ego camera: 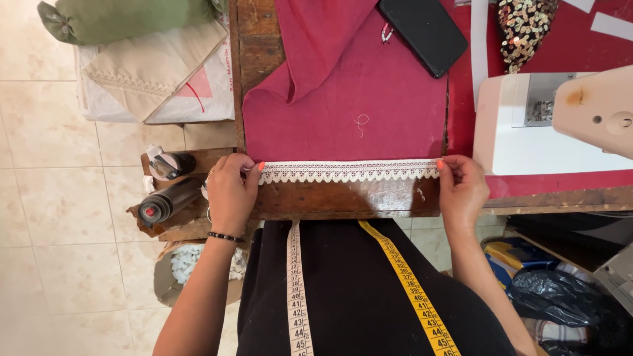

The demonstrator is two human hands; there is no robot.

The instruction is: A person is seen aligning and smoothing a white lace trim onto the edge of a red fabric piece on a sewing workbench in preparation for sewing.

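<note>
Both sets of fingers are pinching the same strip of white lace trim point(348, 172): left hand point(232, 194) has one end nipped between thumb and fingers point(253, 169), right hand point(461, 191) does the same at the other end, so the lace is pulled straight between them. It lies right along the near edge of a magenta fabric point(356, 99), which is spread flat with a fold flopped over its far left corner.

Going outward from the lace: a loose bit of white thread point(361, 123) sits on the fabric just beyond it, and a black phone point(422, 33) is further back. A white sewing machine point(547, 122) stands just past the right hand. A sequined piece point(524, 29) lies behind that.

Two tape measures, one white point(298, 290) and one yellow point(412, 290), hang down over the dark clothing on the near side of the lace.

The wooden counter point(343, 198) is worn and scuffed. Two dark bottles point(168, 184) sit on a ledge beside the left hand, over a beige tiled floor point(59, 217).
</note>
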